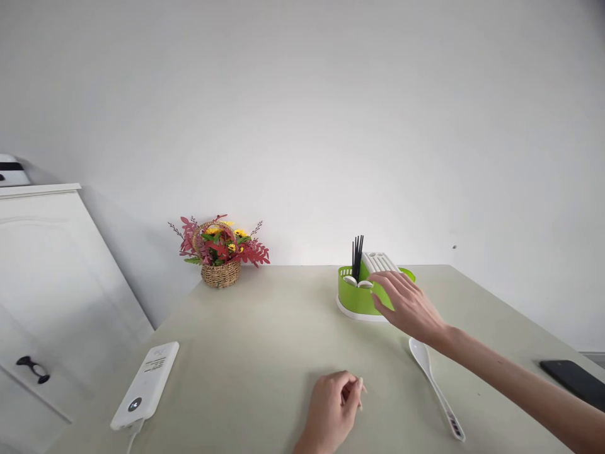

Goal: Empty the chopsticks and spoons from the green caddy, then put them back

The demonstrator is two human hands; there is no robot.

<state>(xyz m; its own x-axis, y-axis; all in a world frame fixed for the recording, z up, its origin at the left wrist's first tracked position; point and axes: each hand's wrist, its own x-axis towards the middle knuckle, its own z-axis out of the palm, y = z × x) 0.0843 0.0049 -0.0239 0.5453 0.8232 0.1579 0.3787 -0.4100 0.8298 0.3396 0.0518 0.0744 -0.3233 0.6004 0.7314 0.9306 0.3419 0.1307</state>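
Observation:
My right hand reaches over the front right of a green cutlery holder on a white base. Its fingers are stretched out with the thumb apart, and I see nothing in them. Black chopsticks stand in the holder's left part, with two white spoons in front of them. A white slotted block rises behind my fingers. On the table below my right wrist lies a long-handled white spoon. My left hand rests near the front, loosely curled closed, with no object showing in it.
A wicker basket of artificial flowers stands at the back left of the table. Front left lies a white power bank with a cable. A black phone is at the right edge. A white cabinet stands left.

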